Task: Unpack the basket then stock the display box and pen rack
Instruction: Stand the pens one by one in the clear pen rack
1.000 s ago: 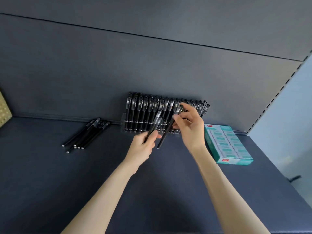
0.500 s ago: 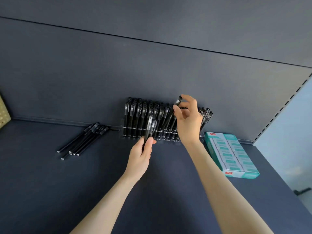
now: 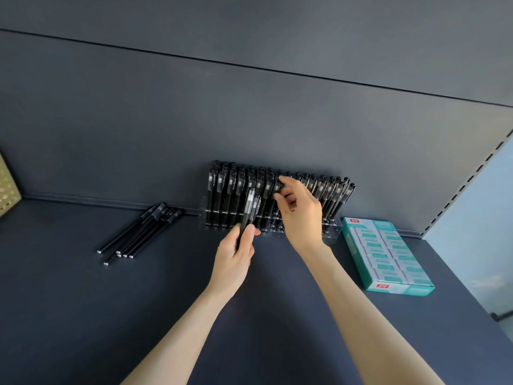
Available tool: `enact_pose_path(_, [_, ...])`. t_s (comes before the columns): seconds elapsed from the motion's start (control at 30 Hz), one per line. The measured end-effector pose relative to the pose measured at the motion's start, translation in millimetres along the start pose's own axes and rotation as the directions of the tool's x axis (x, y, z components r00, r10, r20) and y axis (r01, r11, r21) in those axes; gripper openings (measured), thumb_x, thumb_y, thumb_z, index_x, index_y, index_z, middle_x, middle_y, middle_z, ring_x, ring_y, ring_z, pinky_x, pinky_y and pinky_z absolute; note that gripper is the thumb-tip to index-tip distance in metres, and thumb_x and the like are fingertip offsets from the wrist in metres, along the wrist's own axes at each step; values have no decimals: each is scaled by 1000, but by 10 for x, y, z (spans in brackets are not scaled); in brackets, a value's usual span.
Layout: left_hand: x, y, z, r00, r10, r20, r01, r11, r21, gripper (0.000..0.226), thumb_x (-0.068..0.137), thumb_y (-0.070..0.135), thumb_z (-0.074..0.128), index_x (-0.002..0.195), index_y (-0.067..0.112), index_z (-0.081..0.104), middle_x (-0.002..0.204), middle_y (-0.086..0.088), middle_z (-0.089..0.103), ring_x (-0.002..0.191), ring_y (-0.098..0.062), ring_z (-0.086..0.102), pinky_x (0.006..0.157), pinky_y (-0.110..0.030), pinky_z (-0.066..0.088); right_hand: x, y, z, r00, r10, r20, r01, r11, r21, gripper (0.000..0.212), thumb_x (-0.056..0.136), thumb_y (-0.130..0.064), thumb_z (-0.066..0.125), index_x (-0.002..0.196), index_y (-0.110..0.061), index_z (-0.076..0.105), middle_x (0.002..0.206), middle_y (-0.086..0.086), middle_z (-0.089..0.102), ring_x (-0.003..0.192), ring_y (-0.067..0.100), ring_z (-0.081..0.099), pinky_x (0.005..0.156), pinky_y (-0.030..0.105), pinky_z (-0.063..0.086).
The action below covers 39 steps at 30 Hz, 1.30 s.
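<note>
left hand: the left hand grips two black pens by their lower ends, thumb across the barrels, fingers curled round them. The pens stand nearly upright, caps up, right in front of the rack's left-middle part.
right hand: the right hand is up at the rack, with index finger and thumb pinching the cap of one racked pen near the middle. The other fingers are loosely bent behind.
pen rack: the clear plastic pen rack stands at the back of the shelf, against the dark back panel. It is packed with a row of black capped pens, upright on the left and leaning right towards the right end.
loose pens: a bunch of black loose pens lies flat on the shelf left of the rack, laid diagonally, with the silver tips pointing front-left and the caps near the back panel.
display box: the teal display box sits just right of the rack, filled with rows of wrapped erasers; the box's long side runs front to back.
basket: only a corner of the gold perforated basket shows at the far left edge, well apart from the hands; contents cannot be told.
</note>
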<state>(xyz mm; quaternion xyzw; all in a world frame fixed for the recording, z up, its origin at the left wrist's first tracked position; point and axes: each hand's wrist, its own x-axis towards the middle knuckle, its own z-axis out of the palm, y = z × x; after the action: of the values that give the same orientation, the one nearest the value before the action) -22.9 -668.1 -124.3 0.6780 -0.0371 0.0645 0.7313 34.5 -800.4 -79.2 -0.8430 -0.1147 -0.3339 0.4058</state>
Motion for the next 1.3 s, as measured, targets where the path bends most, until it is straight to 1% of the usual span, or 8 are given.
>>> enact_pose_path(0.13, [4, -7, -6, 999, 0, 36, 0, 1000, 13, 41, 98, 34, 47, 92, -7, 51, 64, -14, 22, 49, -11, 21, 41, -16, 22, -87, -54, -67, 997, 38, -69, -36, 999, 24, 27, 88, -11, 63, 114, -14, 61, 87, -5, 56, 67, 10, 52, 66, 27, 50])
enact_pose_path(0.23, [-5, -4, -8, 997, 14, 80, -16, 1000, 22, 33, 97, 34, 50, 93, 3, 61, 56, -3, 26, 48, -10, 25, 42, -16, 25, -187, -117, -162, 982, 175, 66, -187, 937, 295, 19, 85, -25, 68, 102, -25, 62, 77, -9, 63, 66, 2, 55, 63, 12, 43])
enact_pose_path(0.33, [-32, 12, 19, 988, -2, 156, 1, 1000, 8, 24, 98, 33, 49, 88, 27, 69, 55, 3, 33, 46, -8, 29, 42, -15, 26, -240, -150, -202, 925, 237, 297, -339, 868, 363, 23, 78, -28, 75, 96, -32, 60, 75, -9, 69, 69, 6, 64, 66, 16, 50])
enact_pose_path(0.5, [-49, 36, 23, 979, -63, 193, 69, 997, -23, 24, 97, 38, 50, 89, 23, 67, 59, 2, 40, 47, -8, 29, 42, -19, 24, -225, -147, -301, 935, 241, 260, -343, 802, 489, 26, 86, -12, 66, 109, -23, 61, 79, -3, 72, 77, 11, 69, 76, 22, 53])
enact_pose_path(0.7, [-48, -12, 54, 986, -41, 164, 40, 999, 12, 27, 98, 35, 48, 95, 12, 63, 66, 3, 55, 44, -10, 35, 41, -16, 27, -151, -164, -415, 967, 205, 149, -250, 871, 424, 38, 84, -13, 69, 109, -37, 54, 78, -1, 71, 75, 18, 68, 78, 30, 54])
enact_pose_path(0.87, [-7, -34, 19, 999, 12, 36, -14, 997, 77, 24, 99, 32, 47, 90, 19, 65, 60, 2, 46, 50, -11, 34, 44, -17, 30, 141, -107, -475, 971, 169, -170, -121, 959, 258, 28, 83, -18, 68, 99, -36, 54, 69, -18, 64, 66, -1, 59, 68, 6, 41])
enact_pose_path(1.0, [-24, -26, 23, 999, 24, 22, -26, 996, 80, 28, 98, 33, 47, 84, 15, 63, 61, -8, 26, 52, -14, 24, 44, -22, 22, 221, -61, -376, 979, 106, -176, -73, 980, 186, 25, 87, -17, 65, 109, -23, 56, 77, -17, 62, 73, 2, 60, 73, 10, 44])
enact_pose_path(1.3, [-25, 4, 36, 1000, 23, 11, -24, 996, 82, 39, 98, 34, 47, 90, -3, 56, 57, -1, 25, 52, -14, 22, 44, -21, 22, 151, 30, -175, 994, 31, -107, -22, 996, 83, 27, 86, -13, 66, 112, -16, 61, 83, -12, 58, 74, -10, 55, 71, 1, 40])
